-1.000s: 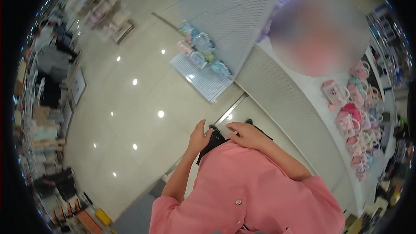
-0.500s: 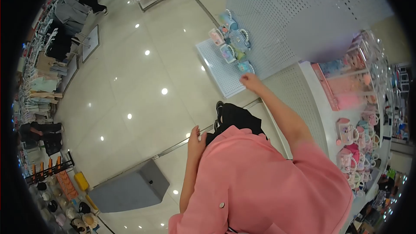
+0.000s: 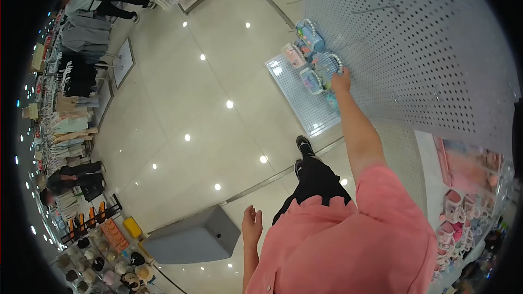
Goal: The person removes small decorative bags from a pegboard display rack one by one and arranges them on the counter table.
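Note:
My right hand (image 3: pixel 341 81) reaches down to the low perforated shelf (image 3: pixel 314 120). Its fingers are closed at the pearl-bead handle of a small blue handbag (image 3: pixel 327 65); the fingertips are partly hidden. Close around it are a light-blue handbag (image 3: pixel 311 38) with a pearl handle, a pale pink one (image 3: pixel 294 55) and a blue-and-white one (image 3: pixel 311 81). Another small bluish bag (image 3: pixel 332 101) is partly covered by my wrist. My left hand (image 3: pixel 251 223) hangs beside my body with loosely bent fingers apart, holding nothing.
A perforated panel (image 3: pixel 414 49) with metal hooks rises at the right. Pink bags (image 3: pixel 449 228) stand on a counter at lower right. A grey box-like block (image 3: pixel 190 239) sits on the floor near my left hand. Clothes racks (image 3: pixel 79 76) and two people are at the left.
My right hand has moved from the shelf's near edge up to the small blue handbag's pearl handle. The view has shifted, and my left hand now hangs lower in it.

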`<state>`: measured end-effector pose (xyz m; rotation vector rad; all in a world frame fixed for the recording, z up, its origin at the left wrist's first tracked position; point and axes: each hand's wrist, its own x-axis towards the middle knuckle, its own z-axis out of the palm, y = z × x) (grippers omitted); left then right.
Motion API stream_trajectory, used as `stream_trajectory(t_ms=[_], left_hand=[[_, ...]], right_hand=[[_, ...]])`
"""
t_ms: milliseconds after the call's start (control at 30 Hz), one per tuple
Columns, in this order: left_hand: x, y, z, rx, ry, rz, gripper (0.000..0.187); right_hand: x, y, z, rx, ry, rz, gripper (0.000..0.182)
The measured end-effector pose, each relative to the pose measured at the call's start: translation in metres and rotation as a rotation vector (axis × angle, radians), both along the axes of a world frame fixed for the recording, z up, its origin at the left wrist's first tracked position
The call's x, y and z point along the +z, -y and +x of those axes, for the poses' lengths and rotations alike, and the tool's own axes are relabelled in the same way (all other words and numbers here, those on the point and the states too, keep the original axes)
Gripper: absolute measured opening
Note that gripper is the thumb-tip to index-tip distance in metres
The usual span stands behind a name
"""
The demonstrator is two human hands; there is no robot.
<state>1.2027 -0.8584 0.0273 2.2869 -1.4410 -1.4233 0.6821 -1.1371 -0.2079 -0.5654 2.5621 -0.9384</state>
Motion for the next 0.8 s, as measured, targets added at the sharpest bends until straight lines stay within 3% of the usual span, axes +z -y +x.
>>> stream_trajectory(t_ms=[100,200,300,400,667,800], left_hand=[[-0.002,0.005,-0.007,0.055,-0.014,0.077,0.051],[-0.005,0.021,-0.013,0.019,-0.027,0.089,0.052],[-0.014,0.043,-0.014,-0.037,-0.044,0.047,0.051],[-0.021,0.067,-0.017,-0.081,-0.063,0.003,0.05],[-0.024,0.135,-0.035,-0.283,-0.235,-0.06,0.049],[-0.044,0.174,-0.034,-0.541,-0.288,-0.11,0.055]], right_hand=[[-0.02,0.013,-0.012,-0.082,0.177,-0.117,0.042],[-0.018,0.021,-0.023,-0.083,0.335,0.017,0.035],[-0.022,0.016,-0.018,0.116,0.144,0.075,0.035],[0.025,0.001,0.016,0.236,0.013,0.045,0.036],[0.081,-0.059,0.084,0.49,0.016,0.135,0.036],[0.128,-0.1,0.132,0.583,0.007,0.186,0.032]])
